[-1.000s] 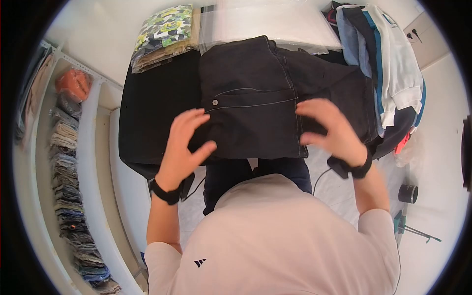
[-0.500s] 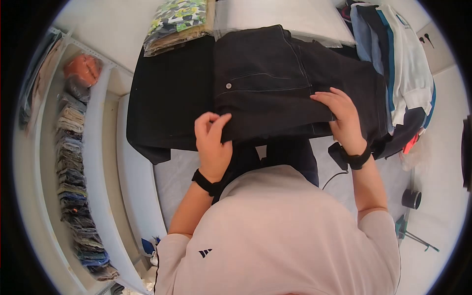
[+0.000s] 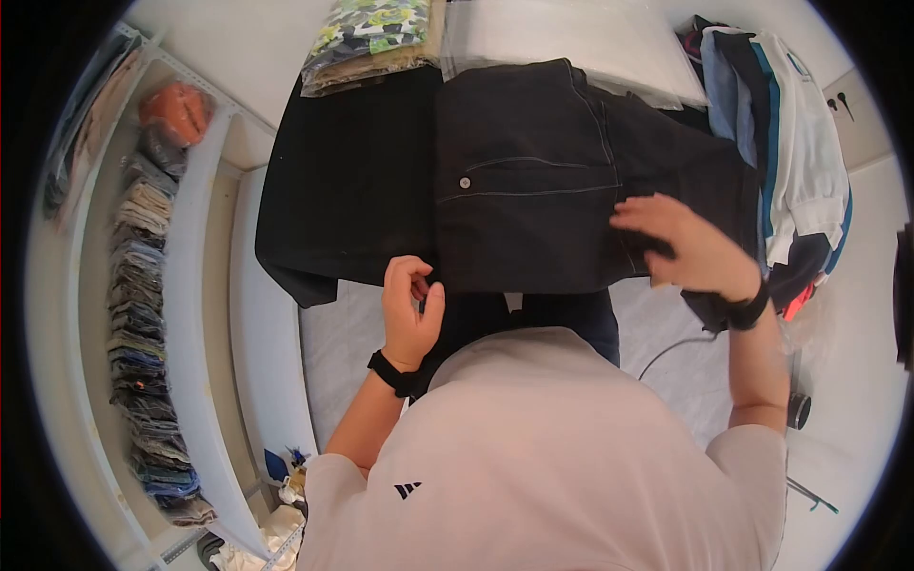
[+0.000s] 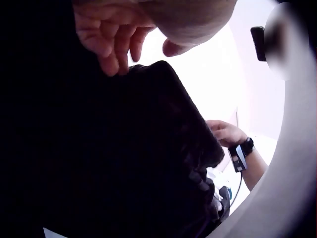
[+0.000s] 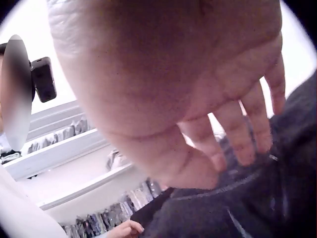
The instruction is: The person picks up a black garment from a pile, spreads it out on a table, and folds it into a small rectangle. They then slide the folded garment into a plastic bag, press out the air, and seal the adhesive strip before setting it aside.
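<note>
Dark garment (image 3: 524, 224) beneath right hand (image 3: 693, 249), fingers apart; left hand (image 3: 411, 312) (fingers loosely curled) at corner.

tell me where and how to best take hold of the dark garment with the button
Probably by both ends of the near edge of the dark garment, coming from the side where the person is. That edge is straight and faces that side, while the middle lies spread flat, leaving little to pinch.

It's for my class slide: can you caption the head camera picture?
Left hand and right hand at a dark garment with one pale button showing.
</note>
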Demonstrator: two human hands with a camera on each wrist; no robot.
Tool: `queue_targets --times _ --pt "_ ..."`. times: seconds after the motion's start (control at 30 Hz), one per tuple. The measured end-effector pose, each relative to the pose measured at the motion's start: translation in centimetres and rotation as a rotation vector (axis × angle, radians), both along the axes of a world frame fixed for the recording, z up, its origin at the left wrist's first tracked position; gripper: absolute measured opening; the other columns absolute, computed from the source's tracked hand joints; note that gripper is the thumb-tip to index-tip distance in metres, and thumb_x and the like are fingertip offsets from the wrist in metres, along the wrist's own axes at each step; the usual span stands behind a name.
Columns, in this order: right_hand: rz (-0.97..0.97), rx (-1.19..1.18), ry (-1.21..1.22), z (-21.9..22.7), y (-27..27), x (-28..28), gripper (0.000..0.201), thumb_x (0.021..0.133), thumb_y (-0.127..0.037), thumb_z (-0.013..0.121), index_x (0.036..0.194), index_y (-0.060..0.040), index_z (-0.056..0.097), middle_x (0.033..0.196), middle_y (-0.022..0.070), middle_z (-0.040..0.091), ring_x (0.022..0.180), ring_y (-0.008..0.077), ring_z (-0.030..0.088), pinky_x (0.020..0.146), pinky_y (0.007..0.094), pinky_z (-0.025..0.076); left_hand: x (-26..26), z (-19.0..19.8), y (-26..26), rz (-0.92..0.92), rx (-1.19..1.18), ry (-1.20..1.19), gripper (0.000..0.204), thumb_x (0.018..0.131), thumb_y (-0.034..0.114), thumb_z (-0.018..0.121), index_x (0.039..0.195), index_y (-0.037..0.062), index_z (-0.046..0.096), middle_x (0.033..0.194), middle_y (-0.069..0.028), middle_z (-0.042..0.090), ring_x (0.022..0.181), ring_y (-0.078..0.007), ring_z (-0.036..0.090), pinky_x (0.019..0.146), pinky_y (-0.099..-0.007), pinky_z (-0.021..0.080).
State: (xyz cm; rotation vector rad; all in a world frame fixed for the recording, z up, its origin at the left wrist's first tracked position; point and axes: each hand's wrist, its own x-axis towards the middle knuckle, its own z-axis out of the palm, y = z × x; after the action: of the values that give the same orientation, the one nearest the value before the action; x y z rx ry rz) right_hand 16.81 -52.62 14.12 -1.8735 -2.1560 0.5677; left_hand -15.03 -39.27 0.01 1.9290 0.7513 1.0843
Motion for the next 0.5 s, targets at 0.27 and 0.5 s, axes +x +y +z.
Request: queue_targets --times 0.27,0.5 --pt "0.106 -0.045 -0.313 4.9 18.2 -1.3 0.039 0.084 -0.031 0.061 0.112 -0.0042 0.059 0.101 0.0173 0.064 0.096 0.0351 0.059 0.083 0.0395 0.047 2.2 0.5 0.3 0.038 -0.307 0.129 0.021 0.085 0.016 0.066 0.089 -0.0005 0.054 0.061 -0.0029 0.051 0.056 -0.0069 0.048 0.051 -0.0221 0.039" --pt "-0.034 -0.067 -0.335 -3.6 29.1 -2.1 0.041 0.083 -0.039 0.060 0.101 -0.0024 0.065 0.098 0.0200 0.065 0.095 0.0376 0.060 0.084 0.0439 0.046 1.7 0.8 1.0 -0.067 -0.344 0.229 0.027 0.083 0.018 0.066 0.073 -0.0012 0.050 0.054 -0.0090 0.042 0.048 -0.0129 0.038 0.047 -0.0294 0.035"
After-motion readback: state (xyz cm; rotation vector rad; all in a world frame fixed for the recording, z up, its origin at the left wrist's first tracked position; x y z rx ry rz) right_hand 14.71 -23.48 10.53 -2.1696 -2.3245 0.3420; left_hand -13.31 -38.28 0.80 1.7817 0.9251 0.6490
